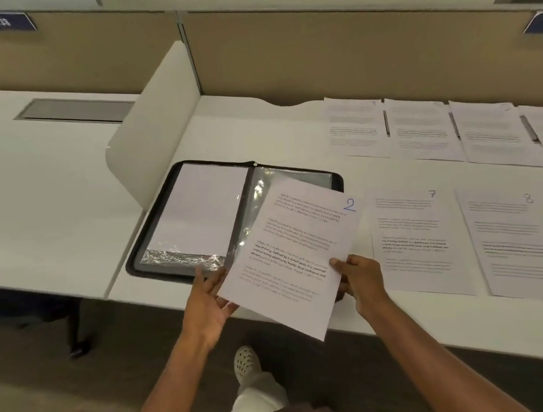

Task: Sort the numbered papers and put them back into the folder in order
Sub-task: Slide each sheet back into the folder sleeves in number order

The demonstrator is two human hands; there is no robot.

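Sheet 2 (299, 257) covers folder's (152, 252) right sleeve

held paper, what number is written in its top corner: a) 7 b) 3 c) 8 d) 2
d: the sheet pinched by the right hand over the open folder bears a blue 2 in its corner; 7, 8 and 3 lie on the desk.

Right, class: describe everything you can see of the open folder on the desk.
The folder is black-edged with a zip round its rim, lying flat and open beside a white divider. Its left side holds a white sheet in a shiny clear sleeve, crinkled at the bottom. The right side's empty glossy sleeve is partly covered by the paper marked 2. The left hand hovers at its near edge.
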